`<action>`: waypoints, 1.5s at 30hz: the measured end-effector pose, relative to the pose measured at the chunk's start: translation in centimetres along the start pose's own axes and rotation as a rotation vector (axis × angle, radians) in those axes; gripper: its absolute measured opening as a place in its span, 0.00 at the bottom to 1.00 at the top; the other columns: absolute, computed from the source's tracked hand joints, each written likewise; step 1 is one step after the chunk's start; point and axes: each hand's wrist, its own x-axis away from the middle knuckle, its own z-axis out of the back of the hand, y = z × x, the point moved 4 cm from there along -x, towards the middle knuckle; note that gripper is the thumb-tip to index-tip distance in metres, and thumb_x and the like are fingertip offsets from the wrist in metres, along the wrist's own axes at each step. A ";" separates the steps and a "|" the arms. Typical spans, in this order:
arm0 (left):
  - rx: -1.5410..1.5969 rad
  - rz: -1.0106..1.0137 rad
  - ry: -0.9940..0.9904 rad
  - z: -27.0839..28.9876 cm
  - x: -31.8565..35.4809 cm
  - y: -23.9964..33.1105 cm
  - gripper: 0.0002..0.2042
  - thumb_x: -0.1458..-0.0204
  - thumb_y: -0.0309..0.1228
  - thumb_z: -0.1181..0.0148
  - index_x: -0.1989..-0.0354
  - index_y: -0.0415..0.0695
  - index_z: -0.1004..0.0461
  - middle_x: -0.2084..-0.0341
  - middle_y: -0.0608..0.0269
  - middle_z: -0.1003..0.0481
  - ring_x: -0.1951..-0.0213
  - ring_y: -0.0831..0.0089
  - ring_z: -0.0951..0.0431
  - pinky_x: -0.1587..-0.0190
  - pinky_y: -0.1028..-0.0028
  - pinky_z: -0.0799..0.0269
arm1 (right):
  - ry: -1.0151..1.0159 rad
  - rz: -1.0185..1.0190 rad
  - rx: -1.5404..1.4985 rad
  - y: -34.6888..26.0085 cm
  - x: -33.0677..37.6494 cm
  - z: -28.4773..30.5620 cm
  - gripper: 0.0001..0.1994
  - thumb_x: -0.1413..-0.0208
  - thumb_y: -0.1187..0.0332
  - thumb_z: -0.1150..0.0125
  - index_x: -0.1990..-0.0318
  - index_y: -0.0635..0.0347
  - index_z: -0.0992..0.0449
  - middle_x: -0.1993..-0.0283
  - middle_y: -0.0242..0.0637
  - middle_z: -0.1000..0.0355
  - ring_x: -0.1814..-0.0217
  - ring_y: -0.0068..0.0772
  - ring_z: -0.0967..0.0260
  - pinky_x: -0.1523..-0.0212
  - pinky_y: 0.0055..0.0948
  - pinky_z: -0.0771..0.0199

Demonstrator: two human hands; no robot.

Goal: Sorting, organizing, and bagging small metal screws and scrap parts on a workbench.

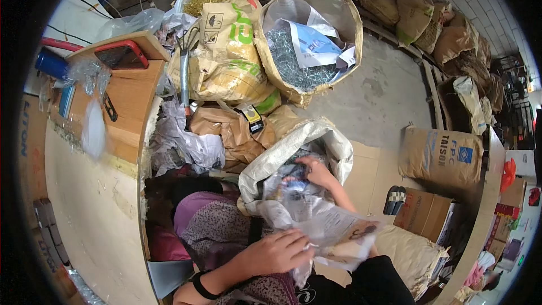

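My left hand (278, 255) is closed on the edge of a clear printed plastic bag (339, 231), which spreads in front of my lap and across my right forearm. My right hand (317, 171) reaches into the mouth of a white woven sack (255, 173) with a rolled-down rim. Its visible fingers are stretched out and point left, over dark small contents. Their tips are partly hidden, and I see nothing held in them. More crumpled clear plastic (282, 186) lies over the sack's near side, beside that hand.
A large open sack (276, 73) of small metal pieces stands beyond, next to a yellow-printed paper sack (234, 82). On the left a wooden table (132, 93) carries a red-cased phone (121, 55). A full brown sack (440, 155), slippers (395, 200) and a carton (420, 212) are right.
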 end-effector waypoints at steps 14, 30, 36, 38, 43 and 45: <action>0.437 0.440 0.599 -2.1 1.8 -8.3 0.13 0.56 0.18 0.41 0.59 0.39 0.26 0.62 0.56 0.23 0.59 0.67 0.22 0.56 0.69 0.26 | 0.243 -0.011 -0.488 -0.7 3.8 4.4 0.16 0.47 0.80 0.53 0.51 0.65 0.26 0.51 0.38 0.27 0.47 0.32 0.30 0.46 0.26 0.33; 0.496 0.867 0.834 -0.9 1.6 -17.6 0.09 0.43 0.29 0.46 0.62 0.36 0.27 0.75 0.57 0.24 0.74 0.73 0.27 0.69 0.72 0.33 | 0.292 -0.095 -0.479 -1.2 6.3 3.0 0.26 0.58 0.83 0.47 0.45 0.66 0.33 0.49 0.41 0.30 0.44 0.32 0.34 0.44 0.29 0.34; -0.174 0.291 0.325 -2.2 -1.0 -12.1 0.14 0.54 0.22 0.48 0.57 0.40 0.30 0.61 0.50 0.24 0.70 0.59 0.21 0.66 0.68 0.23 | 0.637 0.229 -0.321 -7.4 9.5 7.8 0.34 0.56 0.74 0.37 0.38 0.64 0.41 0.38 0.45 0.41 0.35 0.39 0.44 0.36 0.37 0.45; -0.301 0.285 0.179 -2.8 -2.5 -9.8 0.17 0.55 0.23 0.47 0.53 0.41 0.31 0.68 0.52 0.25 0.72 0.63 0.20 0.70 0.70 0.23 | 0.737 0.308 -0.443 -10.5 10.9 9.5 0.35 0.56 0.70 0.34 0.38 0.62 0.41 0.37 0.45 0.41 0.35 0.42 0.45 0.36 0.40 0.47; -0.618 0.410 0.079 -3.1 -3.8 -10.4 0.13 0.55 0.26 0.46 0.58 0.38 0.31 0.78 0.59 0.28 0.77 0.69 0.22 0.76 0.74 0.26 | 0.352 -0.033 0.586 -9.4 12.3 10.8 0.37 0.56 0.67 0.33 0.36 0.57 0.42 0.39 0.46 0.39 0.37 0.48 0.43 0.37 0.44 0.46; -0.669 0.537 0.104 -2.6 -2.9 -11.9 0.12 0.55 0.26 0.46 0.61 0.39 0.31 0.79 0.60 0.28 0.77 0.69 0.23 0.77 0.74 0.27 | 0.302 -0.130 0.742 -8.4 12.4 11.2 0.35 0.56 0.68 0.33 0.37 0.56 0.41 0.41 0.45 0.37 0.38 0.48 0.43 0.39 0.46 0.45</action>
